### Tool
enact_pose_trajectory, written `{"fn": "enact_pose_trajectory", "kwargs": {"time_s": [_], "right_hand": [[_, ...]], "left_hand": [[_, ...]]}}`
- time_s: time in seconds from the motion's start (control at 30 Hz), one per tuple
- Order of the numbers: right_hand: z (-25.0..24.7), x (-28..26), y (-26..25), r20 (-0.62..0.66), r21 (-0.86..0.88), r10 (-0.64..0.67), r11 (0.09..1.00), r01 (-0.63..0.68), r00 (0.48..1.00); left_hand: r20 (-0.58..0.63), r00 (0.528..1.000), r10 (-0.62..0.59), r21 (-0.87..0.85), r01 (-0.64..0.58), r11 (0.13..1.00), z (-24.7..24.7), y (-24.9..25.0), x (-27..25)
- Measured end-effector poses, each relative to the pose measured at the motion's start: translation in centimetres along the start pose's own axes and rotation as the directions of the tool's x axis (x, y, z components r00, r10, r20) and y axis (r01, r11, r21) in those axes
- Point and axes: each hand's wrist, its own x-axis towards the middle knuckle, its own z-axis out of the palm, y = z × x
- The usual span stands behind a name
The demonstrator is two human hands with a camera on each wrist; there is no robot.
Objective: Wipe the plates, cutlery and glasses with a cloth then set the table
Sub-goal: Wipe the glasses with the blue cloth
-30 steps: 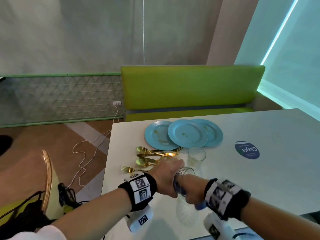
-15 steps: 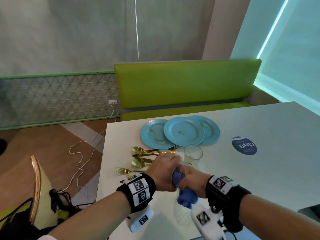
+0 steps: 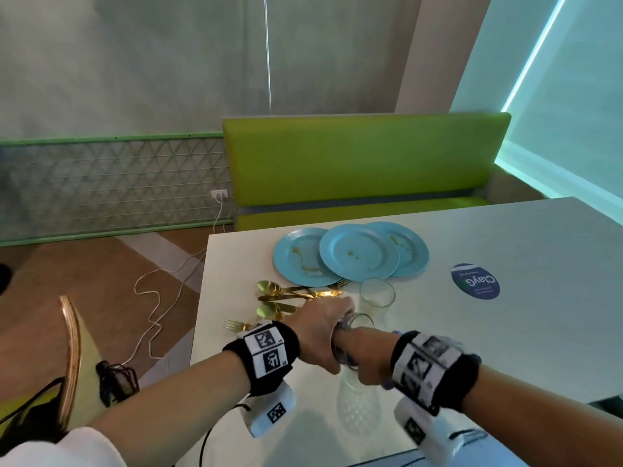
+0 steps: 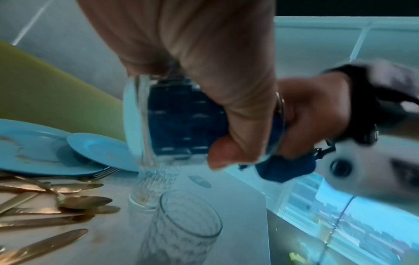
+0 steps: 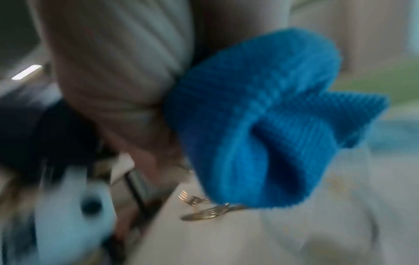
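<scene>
Half a second back I saw the blue cloth (image 4: 181,116) bunched outside the glass (image 4: 163,114); now my right hand (image 3: 365,357) has it stuffed inside. My left hand (image 3: 320,332) wraps its fingers round the tipped glass, held above the table (image 3: 505,332), near side of the plates (image 3: 350,254). Right-hand fingers are hidden; that grasp I cannot tell.

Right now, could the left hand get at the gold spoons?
Probably not yet: the left hand grips a glass the right hand wipes with the blue cloth. The spoons lie close, unobstructed.
</scene>
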Motion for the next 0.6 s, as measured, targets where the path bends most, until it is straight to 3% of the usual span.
{"fn": "enact_pose_trajectory", "kwargs": {"time_s": [0.07,0.1,0.17,0.2,0.23,0.27,0.33,0.4,0.47,0.53,0.57,0.6], "right_hand": [[-0.1,-0.5,0.3,-0.067,0.414,-0.025,0.909,0.051,0.997],[0.0,-0.6,0.3,-0.146,0.614,0.028,0.786,0.068,0.989],[0.8,-0.2,0.6,-0.196,0.686,0.075,0.723,0.082,0.978],[0.5,-0.9,0.3,-0.21,0.541,0.029,0.836,0.092,0.977],[0.6,-0.7,-0.1,-0.125,0.441,-0.004,0.896,0.059,0.992],[0.8,-0.4,-0.2,0.007,0.221,-0.041,0.975,0.038,0.999],[0.9,-0.2,-0.4,0.128,-0.112,-0.012,0.993,0.027,0.992],[0.9,-0.4,-1.2,0.159,-0.181,-0.062,0.979,0.091,0.985],[1.0,-0.1,-1.1,0.134,-0.105,-0.054,0.992,0.068,0.99],[1.2,0.3,-0.7,0.104,0.159,0.027,0.986,-0.043,0.994],[1.3,0.6,-0.4,0.085,0.357,0.042,0.931,-0.07,0.996],[1.6,0.7,-0.1,0.059,0.567,0.043,0.821,-0.069,0.997]], "left_hand": [[-0.148,0.98,0.135,0.141,-0.115,0.983,0.8,-0.3,0.0],[-0.21,0.964,0.164,0.162,-0.131,0.978,0.9,-0.5,0.0],[-0.221,0.958,0.182,0.157,-0.15,0.976,0.9,-0.6,0.0],[-0.171,0.974,0.151,0.135,-0.128,0.983,0.6,-0.6,-0.1],[-0.098,0.991,0.087,0.098,-0.077,0.992,0.5,-0.4,-0.3],[-0.002,1.0,0.001,0.046,-0.001,0.999,0.5,-0.3,-0.4],[0.147,0.984,-0.102,-0.057,0.111,0.992,0.6,-0.4,-0.6],[0.186,0.976,-0.117,-0.128,0.142,0.982,0.7,-0.3,-0.7],[0.124,0.984,-0.128,-0.099,0.14,0.985,1.0,-0.4,-0.8],[-0.002,0.993,-0.119,-0.008,0.119,0.993,1.9,-0.8,-1.0],[-0.065,0.994,-0.092,0.03,0.094,0.995,2.4,-1.0,-1.1],[-0.107,0.991,-0.075,0.043,0.08,0.996,2.9,-1.3,-1.1]]}}
